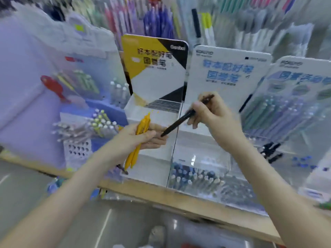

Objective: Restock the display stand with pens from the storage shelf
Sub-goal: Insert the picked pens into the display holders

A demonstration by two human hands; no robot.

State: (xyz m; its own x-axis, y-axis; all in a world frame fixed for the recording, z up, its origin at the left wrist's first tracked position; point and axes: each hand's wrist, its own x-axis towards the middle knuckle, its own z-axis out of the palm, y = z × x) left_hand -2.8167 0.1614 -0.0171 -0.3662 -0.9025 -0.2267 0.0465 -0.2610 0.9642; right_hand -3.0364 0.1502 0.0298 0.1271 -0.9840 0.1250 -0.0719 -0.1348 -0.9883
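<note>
My left hand (138, 138) grips a small bundle of yellow pens (138, 143), their tips pointing down toward the shelf edge. My right hand (211, 113) pinches a single black pen (180, 122), tilted so its tip nearly touches the fingers of my left hand. Both hands hover in front of a white tiered display stand (154, 111) with a yellow, black and white header card (154, 63). The view is blurred by motion.
A white and blue header card (229, 72) tops the neighbouring stand, with a clear bin of dark pens (193, 178) below. More pen displays sit left (86, 129) and right (290, 111). A wooden shelf edge (179, 199) runs across the front. Hanging pens fill the back wall.
</note>
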